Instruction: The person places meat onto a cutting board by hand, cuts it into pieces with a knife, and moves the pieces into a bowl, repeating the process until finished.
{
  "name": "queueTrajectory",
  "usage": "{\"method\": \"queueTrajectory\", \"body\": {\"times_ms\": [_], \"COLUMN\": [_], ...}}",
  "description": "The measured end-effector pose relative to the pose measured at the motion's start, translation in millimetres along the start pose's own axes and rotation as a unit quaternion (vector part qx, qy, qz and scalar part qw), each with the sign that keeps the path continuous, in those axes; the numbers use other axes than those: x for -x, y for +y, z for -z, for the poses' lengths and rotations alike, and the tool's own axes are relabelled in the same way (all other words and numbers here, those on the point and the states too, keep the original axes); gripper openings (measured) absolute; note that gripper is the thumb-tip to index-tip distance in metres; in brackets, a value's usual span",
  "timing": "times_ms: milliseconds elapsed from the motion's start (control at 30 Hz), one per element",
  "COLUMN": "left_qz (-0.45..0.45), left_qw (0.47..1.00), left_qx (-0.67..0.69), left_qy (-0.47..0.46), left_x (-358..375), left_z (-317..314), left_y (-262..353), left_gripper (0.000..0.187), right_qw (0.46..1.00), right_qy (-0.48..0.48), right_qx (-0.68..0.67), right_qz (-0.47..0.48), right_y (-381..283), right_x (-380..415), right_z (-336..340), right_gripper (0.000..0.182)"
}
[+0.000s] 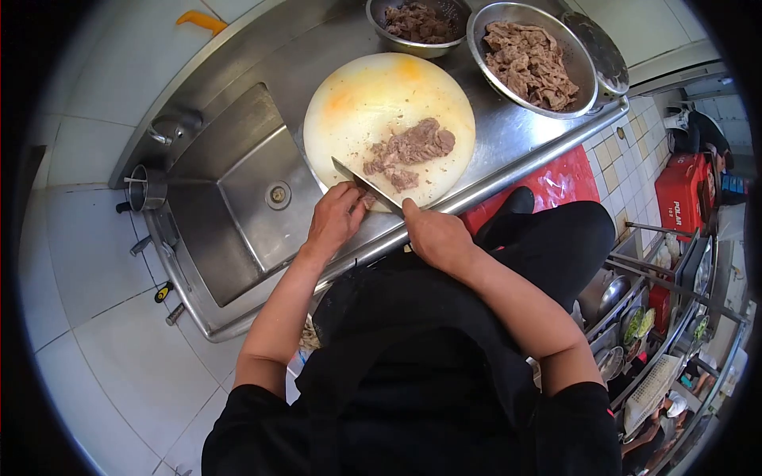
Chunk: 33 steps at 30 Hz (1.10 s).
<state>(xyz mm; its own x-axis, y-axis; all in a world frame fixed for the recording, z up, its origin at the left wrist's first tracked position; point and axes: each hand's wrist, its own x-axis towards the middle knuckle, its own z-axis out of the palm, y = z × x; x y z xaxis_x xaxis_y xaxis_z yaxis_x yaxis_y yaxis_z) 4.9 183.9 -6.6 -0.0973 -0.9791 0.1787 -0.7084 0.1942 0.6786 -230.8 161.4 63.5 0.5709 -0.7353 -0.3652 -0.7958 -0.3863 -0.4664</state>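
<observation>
A round white cutting board (349,95) with yellow-orange stains lies on the steel counter. My right hand (438,240) is closed around the handle of a knife (361,181), whose blade slants up and left across the board's near edge. Close beside the blade, the fingers of my left hand (335,216) are bent and pressed on a small piece of cooked meat (368,200). Beyond the knife sits a heap of chopped cooked meat (417,147), with crumbs scattered round it. The knife's handle is mostly hidden in my right hand.
At the back stand a colander of meat slices (530,63) and a bowl of darker meat (419,22). A steel sink (238,206) with a faucet (165,131) is to the left. A raised counter rim (508,170) runs along the front. Red crates and shelves stand to the right.
</observation>
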Motion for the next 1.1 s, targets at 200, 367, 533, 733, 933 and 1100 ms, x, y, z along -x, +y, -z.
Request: {"method": "queueTrajectory", "body": {"times_ms": [200,367,533,733,933,1100], "left_qz": [0.021,0.116,0.115,0.022,-0.012,0.053], "left_qw": [1.000,0.990,0.986,0.985,0.987,0.982], "left_qx": [0.018,0.032,0.079,-0.125,-0.159,-0.166], "left_qy": [-0.003,0.078,0.093,0.118,-0.003,0.068], "left_x": [0.5,-28.8,-56.9,-61.8,-73.2,-89.2], "left_z": [-5.9,-14.1,-46.9,-72.7,-35.7,-26.0], "left_y": [-4.1,-9.2,4.7,14.5,-24.9,-30.3], "left_gripper": [0.015,0.016,0.042,0.051,0.025,0.016], "right_qw": [0.999,0.995,0.988,0.975,0.985,0.988], "right_qy": [0.014,0.045,0.112,0.185,0.124,0.080], "right_qx": [-0.041,-0.063,-0.067,-0.091,-0.091,-0.090], "right_qz": [-0.020,-0.065,-0.078,-0.087,-0.075,-0.101], "right_y": [5.0,17.4,59.0,85.9,81.4,78.0], "right_x": [-9.2,11.9,21.8,23.0,24.7,25.1], "right_z": [13.2,50.4,84.0,82.9,81.4,91.1], "right_gripper": [0.019,0.021,0.021,0.022,0.021,0.022]}}
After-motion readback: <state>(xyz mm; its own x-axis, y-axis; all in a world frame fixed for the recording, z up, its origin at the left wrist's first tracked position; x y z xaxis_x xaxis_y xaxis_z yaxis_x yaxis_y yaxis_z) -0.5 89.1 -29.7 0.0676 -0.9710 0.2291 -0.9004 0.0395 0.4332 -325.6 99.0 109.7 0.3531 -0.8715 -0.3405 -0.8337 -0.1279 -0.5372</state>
